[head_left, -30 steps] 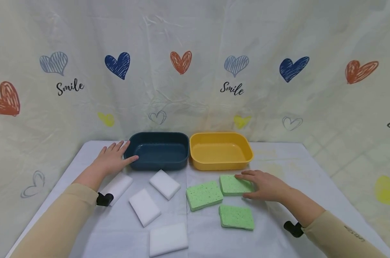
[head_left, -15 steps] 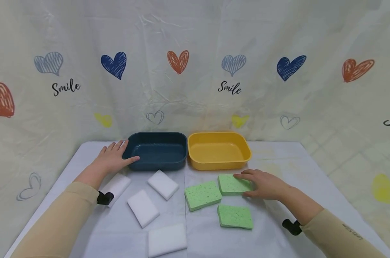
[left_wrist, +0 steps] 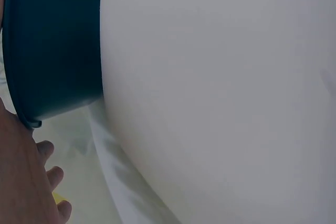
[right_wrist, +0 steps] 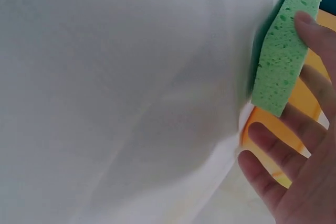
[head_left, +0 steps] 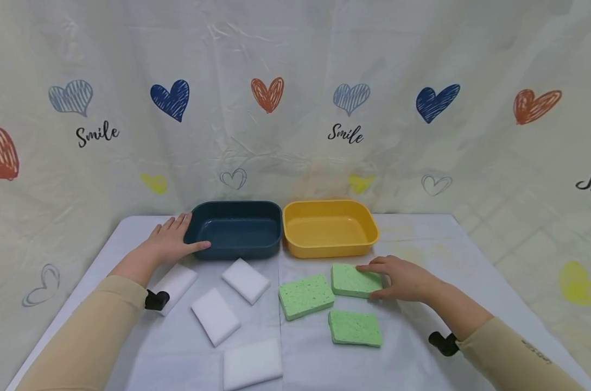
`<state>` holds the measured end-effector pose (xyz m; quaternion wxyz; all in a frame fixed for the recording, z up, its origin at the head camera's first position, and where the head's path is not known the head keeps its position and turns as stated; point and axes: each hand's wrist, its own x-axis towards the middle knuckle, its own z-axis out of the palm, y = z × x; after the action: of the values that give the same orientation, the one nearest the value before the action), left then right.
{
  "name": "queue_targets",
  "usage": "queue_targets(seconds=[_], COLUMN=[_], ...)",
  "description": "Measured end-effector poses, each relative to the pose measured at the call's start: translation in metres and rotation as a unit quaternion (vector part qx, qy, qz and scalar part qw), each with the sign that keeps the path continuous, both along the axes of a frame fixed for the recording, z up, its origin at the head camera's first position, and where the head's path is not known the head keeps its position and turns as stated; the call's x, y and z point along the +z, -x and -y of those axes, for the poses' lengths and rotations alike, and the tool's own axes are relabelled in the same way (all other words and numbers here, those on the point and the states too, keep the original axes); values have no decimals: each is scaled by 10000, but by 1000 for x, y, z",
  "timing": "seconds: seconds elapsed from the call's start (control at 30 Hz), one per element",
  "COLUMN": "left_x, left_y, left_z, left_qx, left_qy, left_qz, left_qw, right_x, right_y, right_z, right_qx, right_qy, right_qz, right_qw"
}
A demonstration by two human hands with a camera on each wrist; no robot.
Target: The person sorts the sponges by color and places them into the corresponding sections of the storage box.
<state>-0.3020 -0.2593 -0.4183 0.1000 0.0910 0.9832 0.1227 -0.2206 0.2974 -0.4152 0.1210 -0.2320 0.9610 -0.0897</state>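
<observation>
A dark blue tray (head_left: 236,253) stands at the back, with my left hand (head_left: 167,245) spread at its left end. Those fingers are straight along the outside, and the thumb overlaps the tray's front wall. In the left wrist view the left hand (left_wrist: 21,169) shows beside the tray's rim. My right hand (head_left: 405,278) pinches the back right green sponge (head_left: 346,281), thumb at its near right corner and index finger across its top. The right wrist view shows the thumb against the sponge's (right_wrist: 283,51) pitted side, the other fingers loosely spread.
A yellow tray (head_left: 331,252) adjoins the blue one. Two more green sponges, one left (head_left: 306,296) and one nearer (head_left: 355,328), lie on the white table (head_left: 324,369). Several white sponges (head_left: 246,281) lie on the left half, one partly under the left wrist. A printed curtain hangs behind.
The green sponge at the right hand has turned slightly. Both hands stay nearly in place, and the whole head view has shifted a little.
</observation>
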Motion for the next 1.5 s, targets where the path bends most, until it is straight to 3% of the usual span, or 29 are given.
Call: queue_targets(seconds=[0.4, 0.7, 1.1, 1.27, 1.5], left_x=[5, 5, 3, 1, 3], left_y=[-5, -3, -3, -1, -2], left_z=[-2, -4, -3, -4, -5], left_qx=[-33, -17, -26, -31, -42], left_qy=[20, -104, -219, -232, -255], left_qz=[13, 133, 100, 128, 105], left_qw=[10000, 9999, 9997, 9996, 9996], right_x=[5, 9, 11, 19, 30], right_y=[-6, -10, -10, -9, -6], right_z=[-5, -13, -18, -16, -7], right_qx=[105, -114, -23, 137, 57], right_qy=[230, 354, 523, 656, 719], right_qz=[-521, -618, -768, -875, -790], right_qw=[9983, 9974, 9957, 9939, 9943])
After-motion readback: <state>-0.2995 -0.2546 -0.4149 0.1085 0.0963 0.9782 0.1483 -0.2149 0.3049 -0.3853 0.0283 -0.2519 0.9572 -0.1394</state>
